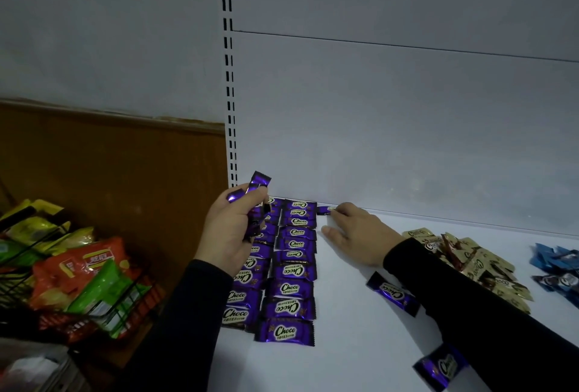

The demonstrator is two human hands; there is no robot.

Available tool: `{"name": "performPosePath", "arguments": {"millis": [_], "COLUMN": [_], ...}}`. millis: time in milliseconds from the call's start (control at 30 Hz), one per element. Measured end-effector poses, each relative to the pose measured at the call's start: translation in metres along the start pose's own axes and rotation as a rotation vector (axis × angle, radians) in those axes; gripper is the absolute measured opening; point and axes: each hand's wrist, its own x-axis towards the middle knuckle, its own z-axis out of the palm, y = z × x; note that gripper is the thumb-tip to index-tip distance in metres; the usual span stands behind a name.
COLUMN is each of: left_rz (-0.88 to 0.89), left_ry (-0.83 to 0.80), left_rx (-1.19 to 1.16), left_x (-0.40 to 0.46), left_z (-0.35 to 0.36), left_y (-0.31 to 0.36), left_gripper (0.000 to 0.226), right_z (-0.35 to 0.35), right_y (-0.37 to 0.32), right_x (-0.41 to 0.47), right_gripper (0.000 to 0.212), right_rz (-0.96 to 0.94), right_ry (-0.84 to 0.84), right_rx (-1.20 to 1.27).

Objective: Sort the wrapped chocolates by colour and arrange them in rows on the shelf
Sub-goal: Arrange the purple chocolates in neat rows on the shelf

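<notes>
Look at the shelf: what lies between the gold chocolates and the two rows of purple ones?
In the head view, the right hand and its black sleeve cross that stretch of the shelf, and one loose purple chocolate lies there between the gold chocolates and the purple rows.

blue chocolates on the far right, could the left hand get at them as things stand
Probably not easily. The left hand grips a bunch of purple chocolates, and the right arm and gold chocolates lie between it and the blue chocolates.
</notes>
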Motion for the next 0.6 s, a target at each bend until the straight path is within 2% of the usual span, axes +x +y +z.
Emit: {"name": "performPosePath", "arguments": {"millis": [367, 467, 600], "left_rz": [-0.004, -0.028, -0.059], "left_ry": [-0.035, -0.071, -0.092], "left_rx": [0.061, 0.1, 0.144], "left_x": [0.006, 0.007, 0.01], "left_z": [-0.002, 0.0, 0.0], "left_y": [-0.007, -0.011, -0.017], "left_gripper": [0.023, 0.014, 0.024], "right_z": [0.003, 0.004, 0.005], "right_y": [0.004, 0.004, 0.003], "right_x": [0.006, 0.006, 0.007], "right_gripper": [0.049, 0.049, 0.052], "right_rz": [0.006, 0.004, -0.002], "right_ry": [0.039, 0.041, 0.031], "right_rx": [0.023, 0.034, 0.022]}}
